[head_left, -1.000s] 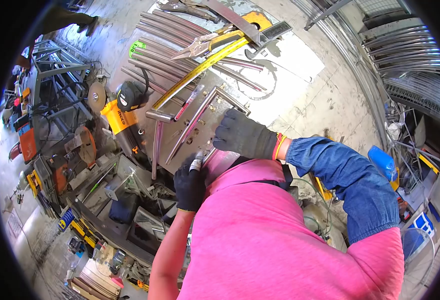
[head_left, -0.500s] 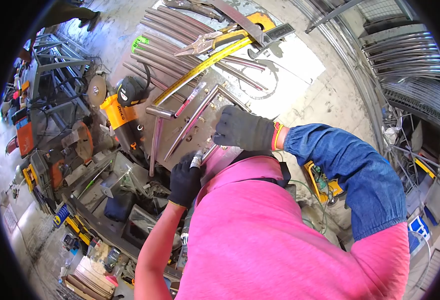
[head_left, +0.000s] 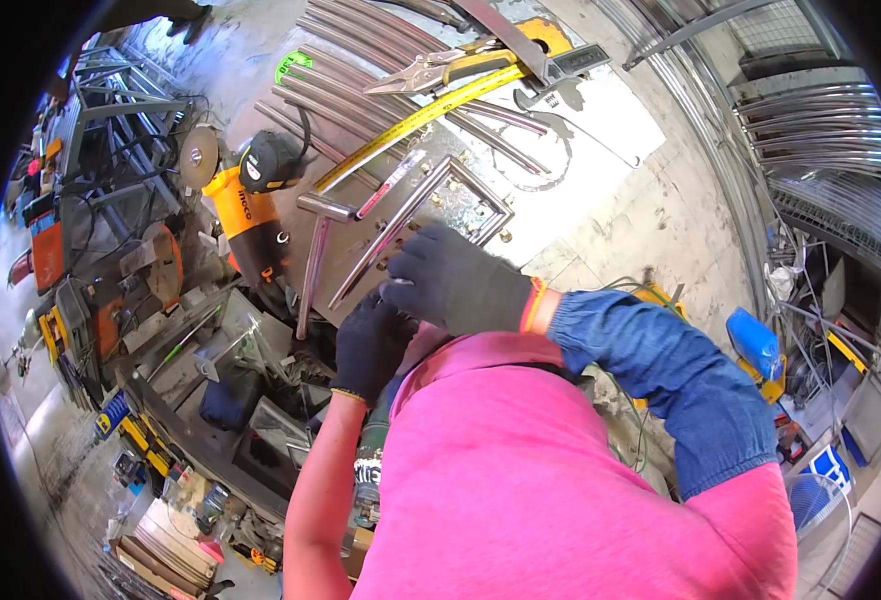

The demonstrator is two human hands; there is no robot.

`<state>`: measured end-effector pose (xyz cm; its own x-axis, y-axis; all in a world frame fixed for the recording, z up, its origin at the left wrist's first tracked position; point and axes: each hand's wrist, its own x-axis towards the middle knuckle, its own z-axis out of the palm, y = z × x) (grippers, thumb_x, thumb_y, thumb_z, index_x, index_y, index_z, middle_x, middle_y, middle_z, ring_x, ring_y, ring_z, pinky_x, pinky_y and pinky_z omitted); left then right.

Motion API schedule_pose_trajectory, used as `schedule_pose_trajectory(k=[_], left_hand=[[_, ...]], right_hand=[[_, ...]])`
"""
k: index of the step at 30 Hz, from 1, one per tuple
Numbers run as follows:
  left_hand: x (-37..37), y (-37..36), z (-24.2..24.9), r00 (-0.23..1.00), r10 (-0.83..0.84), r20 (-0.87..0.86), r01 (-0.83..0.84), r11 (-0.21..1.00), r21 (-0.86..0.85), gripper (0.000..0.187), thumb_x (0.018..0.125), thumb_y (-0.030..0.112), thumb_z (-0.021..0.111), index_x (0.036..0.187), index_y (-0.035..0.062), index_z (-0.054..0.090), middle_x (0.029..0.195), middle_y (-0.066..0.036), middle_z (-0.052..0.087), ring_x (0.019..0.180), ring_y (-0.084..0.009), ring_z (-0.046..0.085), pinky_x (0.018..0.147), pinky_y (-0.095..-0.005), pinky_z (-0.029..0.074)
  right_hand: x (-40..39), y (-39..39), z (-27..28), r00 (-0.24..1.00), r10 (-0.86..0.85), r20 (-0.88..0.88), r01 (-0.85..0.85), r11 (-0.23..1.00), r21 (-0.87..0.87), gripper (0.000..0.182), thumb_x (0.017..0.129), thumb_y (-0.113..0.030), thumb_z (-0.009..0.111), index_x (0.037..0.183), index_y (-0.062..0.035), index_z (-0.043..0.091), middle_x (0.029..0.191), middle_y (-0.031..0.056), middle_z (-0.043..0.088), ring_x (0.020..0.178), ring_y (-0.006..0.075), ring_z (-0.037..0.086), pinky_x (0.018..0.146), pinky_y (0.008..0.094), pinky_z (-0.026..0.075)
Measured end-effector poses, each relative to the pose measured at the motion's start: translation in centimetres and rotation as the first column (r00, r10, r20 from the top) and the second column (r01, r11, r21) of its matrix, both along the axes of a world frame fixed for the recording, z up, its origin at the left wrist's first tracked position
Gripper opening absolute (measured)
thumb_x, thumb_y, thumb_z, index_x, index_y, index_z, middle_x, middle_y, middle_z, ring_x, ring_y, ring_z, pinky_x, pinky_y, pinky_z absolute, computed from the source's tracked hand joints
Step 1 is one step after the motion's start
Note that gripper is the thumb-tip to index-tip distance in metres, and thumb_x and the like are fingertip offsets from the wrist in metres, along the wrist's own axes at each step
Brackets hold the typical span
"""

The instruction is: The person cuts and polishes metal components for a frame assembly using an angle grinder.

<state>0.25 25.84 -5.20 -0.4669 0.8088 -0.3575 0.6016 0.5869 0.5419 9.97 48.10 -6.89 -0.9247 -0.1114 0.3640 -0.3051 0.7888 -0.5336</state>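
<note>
**Reader:** Who is pictured, and where?
**Desk editor:** A worker in a pink shirt (head_left: 581, 470), a denim sleeve (head_left: 671, 370) on the right arm, holds two dark-gloved hands close together at the near side of a cluttered desk (head_left: 351, 245).

**Reader:** And the hands themselves?
**Desk editor:** The left hand (head_left: 371, 345) has its fingers bent, the tips out of sight. The right hand (head_left: 456, 280), a red-and-yellow band (head_left: 534, 303) at its wrist, curls its fingers over the left one's tips in view. Whether either grip is clenched on something or released cannot be told; the space between them is hidden.

**Reader:** What lies closest to them?
**Desk editor:** A shiny bent tube (head_left: 423, 196), square at its corners, lies on the desk just far of both hands. Its long side slants to the near left, ending just beside the left hand. Contact with the right hand cannot be judged.

**Reader:** What else is on the desk?
**Desk editor:** To the left of the bent tube lie a short tube (head_left: 326, 207) and, reaching nearer, a longer tube (head_left: 311, 275). A yellow-and-black grinder (head_left: 244, 222) lies farther left. Toward the far side, a yellow ruler (head_left: 411, 125) slants across a row of straight tubes (head_left: 346, 100), a green tag (head_left: 294, 67) at their left.
</note>
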Motion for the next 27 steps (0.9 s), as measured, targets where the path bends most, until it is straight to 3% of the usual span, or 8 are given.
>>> schedule_pose_trajectory(k=[3,5,6,9,16,18,24,27], left_hand=[[-0.2,-0.5,-1.3,1.000,0.000,-0.009,0.000,1.000,-0.022,0.029,0.085,0.020,0.087,0.110,0.0089,0.076,0.136,-0.021,0.075,0.110,-0.0424,0.075,0.093,-0.0517,0.061],[0.0,-0.5,-1.3,1.000,0.023,-0.014,-0.024,0.999,-0.037,0.030,0.085,0.020,0.087,0.109,0.0085,0.076,0.136,-0.021,0.076,0.111,-0.0424,0.075,0.093,-0.0515,0.061],[0.2,-0.3,-1.3,0.999,0.044,-0.018,-0.045,0.998,-0.047,0.030,0.084,0.021,0.088,0.109,0.0080,0.076,0.136,-0.020,0.076,0.112,-0.0424,0.075,0.093,-0.0514,0.061],[0.3,0.2,-1.3,0.997,0.073,-0.021,-0.074,0.995,-0.067,0.031,0.084,0.020,0.088,0.111,0.0088,0.077,0.137,-0.020,0.076,0.111,-0.0430,0.075,0.092,-0.0518,0.061],[-0.1,0.6,-1.2,0.998,0.050,0.033,-0.047,0.994,-0.098,0.031,0.085,0.018,0.089,0.113,0.0112,0.078,0.137,-0.020,0.074,0.113,-0.0430,0.074,0.090,-0.0526,0.060],[-0.2,0.8,-1.0,0.998,0.049,0.041,-0.048,0.998,-0.028,0.028,0.086,0.017,0.088,0.112,0.0117,0.078,0.133,-0.020,0.075,0.111,-0.0437,0.074,0.089,-0.0535,0.059],[-0.2,1.3,-0.7,0.998,0.028,0.055,-0.026,0.999,-0.034,0.024,0.086,0.015,0.086,0.109,0.0127,0.078,0.123,-0.020,0.075,0.106,-0.0450,0.073,0.086,-0.0543,0.058],[-0.2,1.2,-1.1,0.999,0.000,0.039,0.000,1.000,0.002,0.031,0.086,0.018,0.087,0.114,0.0091,0.078,0.127,-0.022,0.074,0.106,-0.0459,0.073,0.086,-0.0543,0.059]], right_hand=[[-1.7,0.3,-2.1,0.993,-0.004,0.114,0.008,0.999,-0.037,0.022,0.092,-0.031,0.071,0.107,-0.0182,0.079,0.103,0.0017,0.070,0.108,0.0245,0.070,0.101,0.0458,0.052],[-2.0,0.2,-3.9,0.979,-0.177,-0.098,0.166,0.980,-0.105,0.021,0.092,-0.031,0.072,0.106,-0.0171,0.078,0.101,0.0027,0.070,0.105,0.0253,0.070,0.099,0.0463,0.053],[-1.8,0.4,-4.1,0.986,-0.151,-0.076,0.140,0.981,-0.135,0.023,0.096,-0.031,0.075,0.111,-0.0133,0.077,0.105,0.0067,0.068,0.102,0.0299,0.067,0.100,0.0491,0.054],[-1.4,-0.4,-4.6,0.990,-0.142,0.008,0.142,0.988,-0.066,0.028,0.094,-0.033,0.076,0.115,-0.0136,0.078,0.105,0.0065,0.068,0.101,0.0298,0.068,0.101,0.0497,0.054],[-1.6,-0.7,-4.8,0.986,-0.164,0.022,0.166,0.984,-0.072,0.032,0.093,-0.035,0.076,0.117,-0.0133,0.078,0.103,0.0058,0.068,0.101,0.0284,0.068,0.101,0.0492,0.054],[-1.6,-0.7,-4.7,0.985,-0.171,0.002,0.171,0.984,-0.055,0.034,0.093,-0.034,0.076,0.118,-0.0120,0.079,0.105,0.0060,0.070,0.103,0.0284,0.069,0.100,0.0483,0.055],[-1.5,-0.8,-4.6,0.985,-0.161,0.055,0.164,0.985,-0.050,0.034,0.093,-0.032,0.076,0.120,-0.0130,0.079,0.108,0.0056,0.072,0.105,0.0283,0.069,0.100,0.0475,0.055],[-1.5,-0.9,-4.6,0.984,-0.170,0.053,0.172,0.985,-0.030,0.034,0.093,-0.033,0.076,0.121,-0.0137,0.079,0.108,0.0053,0.072,0.106,0.0279,0.069,0.100,0.0475,0.055]])
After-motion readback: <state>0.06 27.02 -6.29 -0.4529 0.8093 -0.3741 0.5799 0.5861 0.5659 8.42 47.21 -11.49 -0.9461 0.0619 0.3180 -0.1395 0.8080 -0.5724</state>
